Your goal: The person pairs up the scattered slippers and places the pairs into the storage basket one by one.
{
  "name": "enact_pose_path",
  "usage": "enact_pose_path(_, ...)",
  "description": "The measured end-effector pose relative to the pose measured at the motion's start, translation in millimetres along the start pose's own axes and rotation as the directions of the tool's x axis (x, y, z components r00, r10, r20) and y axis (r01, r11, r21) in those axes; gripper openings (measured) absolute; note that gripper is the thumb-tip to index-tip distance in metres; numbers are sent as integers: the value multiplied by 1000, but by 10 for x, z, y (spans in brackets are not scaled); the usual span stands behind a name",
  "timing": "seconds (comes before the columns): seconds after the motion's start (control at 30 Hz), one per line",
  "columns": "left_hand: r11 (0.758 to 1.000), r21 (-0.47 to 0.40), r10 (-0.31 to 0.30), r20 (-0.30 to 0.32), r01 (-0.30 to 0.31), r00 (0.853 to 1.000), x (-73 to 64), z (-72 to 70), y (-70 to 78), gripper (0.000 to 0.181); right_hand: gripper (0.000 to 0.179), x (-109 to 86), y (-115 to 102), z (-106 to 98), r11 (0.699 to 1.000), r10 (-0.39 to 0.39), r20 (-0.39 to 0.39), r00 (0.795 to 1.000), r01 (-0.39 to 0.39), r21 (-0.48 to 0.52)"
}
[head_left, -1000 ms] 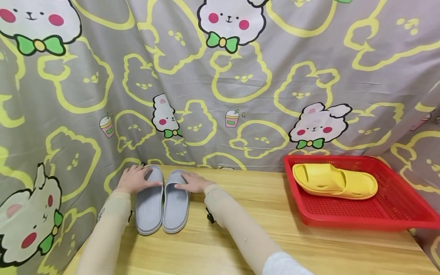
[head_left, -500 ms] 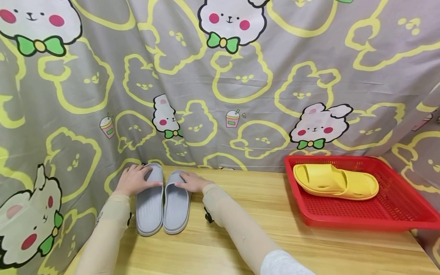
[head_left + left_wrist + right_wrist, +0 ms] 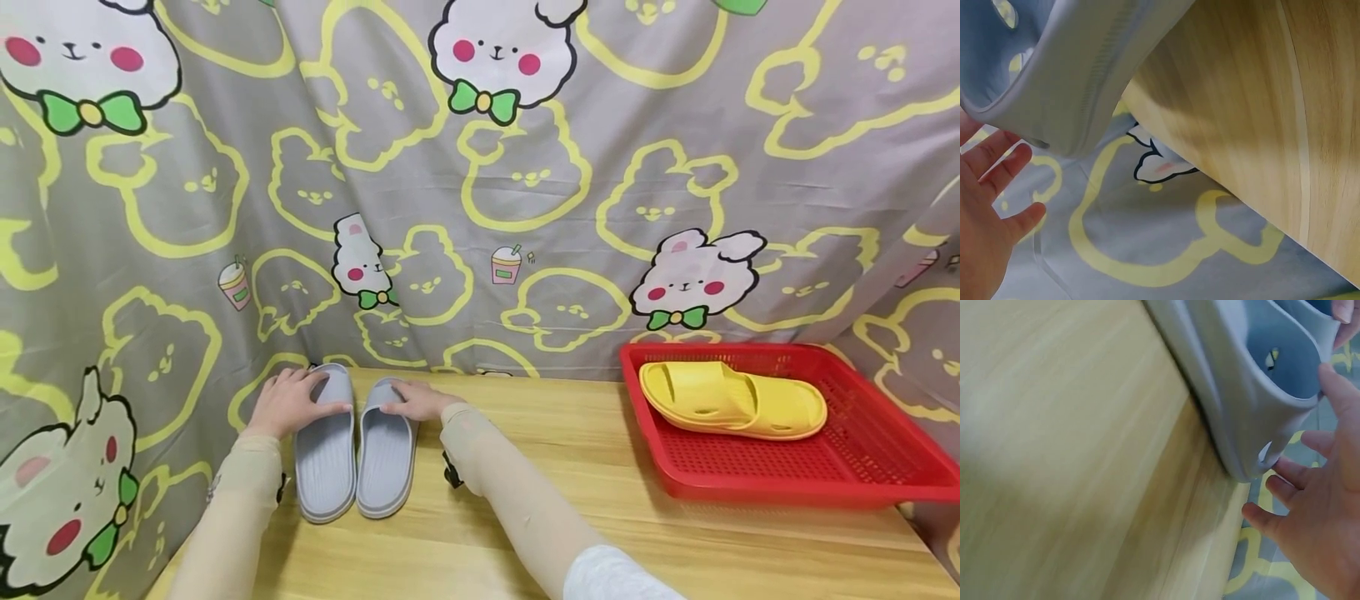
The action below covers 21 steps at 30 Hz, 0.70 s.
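Note:
Two grey slippers stand side by side on the wooden tabletop, toes toward the curtain. My left hand [image 3: 285,402] spans the strap of the left slipper [image 3: 326,467], thumb across its top and fingers by its outer side. In the left wrist view, the outer fingers [image 3: 1007,175] of that hand are spread below the slipper's side. The right slipper [image 3: 385,462] is held by my right hand [image 3: 420,401], its thumb on the strap. In the right wrist view, that thumb reaches the strap's rim and a fingertip meets the side near a hole; the other fingers stand off.
At the right, a red plastic basket [image 3: 780,487] holds a yellow slipper [image 3: 731,400] lying on its side. A grey curtain [image 3: 480,192] with cartoon rabbits hangs behind the tabletop [image 3: 480,550] and down its left side.
The hands and both grey slippers keep nearly the same places. The whole head view has shifted slightly, with the scene lower in the picture.

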<state>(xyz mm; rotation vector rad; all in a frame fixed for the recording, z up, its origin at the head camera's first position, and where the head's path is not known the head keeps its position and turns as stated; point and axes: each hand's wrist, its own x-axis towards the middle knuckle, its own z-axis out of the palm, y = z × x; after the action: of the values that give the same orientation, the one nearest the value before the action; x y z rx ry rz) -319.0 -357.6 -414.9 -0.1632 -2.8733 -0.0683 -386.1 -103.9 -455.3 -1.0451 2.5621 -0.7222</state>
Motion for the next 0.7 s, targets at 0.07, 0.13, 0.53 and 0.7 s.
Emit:
enact_pose_path(0.07, 1000, -2, 0, 1, 0, 1000, -2, 9, 16, 99, 72, -13, -1, -13, 1000, 14, 2, 1000, -14, 15)
enact_pose_path(0.13, 1000, -1, 1, 2, -1, 1000, -3, 20, 20, 99, 74, -26, -6, -32, 999, 12, 2, 1000, -12, 35)
enact_pose_path(0.53, 1000, -1, -23, -5, 23, 1000, -26, 35, 6, 101, 91, -59, 39, -128, 994, 32, -80, 996, -23, 107)
enact_pose_path(0.7, 1000, 0, -27, -16, 27, 1000, -31, 21, 21, 100, 95, -87, 23, -170, 992, 55, -75, 996, -46, 116)
